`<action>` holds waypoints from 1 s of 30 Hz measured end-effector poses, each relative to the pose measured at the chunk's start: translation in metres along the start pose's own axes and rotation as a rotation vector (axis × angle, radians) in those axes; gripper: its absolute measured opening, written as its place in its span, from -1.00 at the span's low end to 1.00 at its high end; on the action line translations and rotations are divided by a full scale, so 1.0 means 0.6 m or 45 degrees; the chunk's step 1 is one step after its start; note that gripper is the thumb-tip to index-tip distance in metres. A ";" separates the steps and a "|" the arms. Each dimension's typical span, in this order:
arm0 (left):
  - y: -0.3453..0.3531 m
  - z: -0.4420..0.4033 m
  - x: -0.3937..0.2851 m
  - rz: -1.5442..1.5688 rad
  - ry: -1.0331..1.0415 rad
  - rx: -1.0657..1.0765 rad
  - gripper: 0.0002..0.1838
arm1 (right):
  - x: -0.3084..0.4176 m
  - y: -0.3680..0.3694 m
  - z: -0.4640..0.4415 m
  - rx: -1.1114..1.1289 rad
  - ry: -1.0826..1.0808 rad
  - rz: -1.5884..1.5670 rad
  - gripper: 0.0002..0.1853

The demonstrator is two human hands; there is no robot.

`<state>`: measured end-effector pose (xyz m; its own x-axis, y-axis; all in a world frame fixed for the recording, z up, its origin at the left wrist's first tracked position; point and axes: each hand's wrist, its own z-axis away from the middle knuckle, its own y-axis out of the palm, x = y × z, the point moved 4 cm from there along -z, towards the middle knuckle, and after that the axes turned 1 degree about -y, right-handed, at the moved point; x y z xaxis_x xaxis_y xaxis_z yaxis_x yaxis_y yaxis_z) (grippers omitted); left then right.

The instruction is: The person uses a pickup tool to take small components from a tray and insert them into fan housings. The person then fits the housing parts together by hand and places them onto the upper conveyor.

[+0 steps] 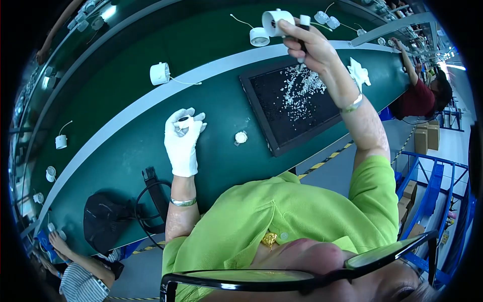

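My left hand [182, 138], in a white glove, is above the green table [216, 166], fingers curled round a small white part with a dark round face [185, 120]. My bare right hand [314, 48] is raised over the far edge. Its thumb and fingers grip a white cylindrical housing [278, 23] with an open round end. Held in the same hand is a black stick-like tool with a white end [305, 21]; its exact kind is unclear. Between my hands, a small round white piece [241, 137] lies on the table.
A black tray [261, 123] holds many tiny white and dark pieces. Beyond the pale rail [216, 68] are white housings with wires, one [160, 73] near the rail. A crumpled white glove or cloth [358, 73], a black bag [103, 221] and co-workers [420, 95] are at the sides.
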<state>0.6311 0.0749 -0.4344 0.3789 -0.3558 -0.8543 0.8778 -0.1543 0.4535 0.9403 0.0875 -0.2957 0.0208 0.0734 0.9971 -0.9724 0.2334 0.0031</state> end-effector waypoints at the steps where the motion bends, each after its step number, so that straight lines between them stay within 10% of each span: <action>1: -0.001 0.004 0.000 -0.017 -0.022 0.007 -0.51 | -0.008 -0.001 -0.023 -0.004 0.034 0.184 -0.56; 9: -0.009 -0.001 -0.015 -0.017 -0.093 0.035 -0.54 | 0.017 -0.016 -0.223 -0.200 0.213 1.061 -0.48; 11: -0.006 -0.006 -0.017 -0.039 -0.090 0.021 -0.53 | -0.061 -0.235 -0.444 -0.494 0.392 0.928 -0.43; 14: 0.000 -0.006 -0.013 -0.137 -0.145 0.008 -0.52 | 0.030 -0.194 -0.401 -0.298 0.292 0.160 -0.48; 17: 0.001 -0.010 -0.006 -0.120 -0.181 0.009 -0.51 | -0.023 -0.164 -0.375 -0.801 0.257 0.660 -0.47; 30: 0.026 -0.018 0.006 -0.240 0.037 0.168 -0.46 | 0.023 -0.040 0.057 -0.060 -0.093 0.460 -0.67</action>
<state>0.6494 0.0809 -0.4333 0.2217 -0.2826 -0.9333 0.8886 -0.3355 0.3127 0.9562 0.0499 -0.2795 -0.3399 0.0900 0.9361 -0.9023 0.2494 -0.3516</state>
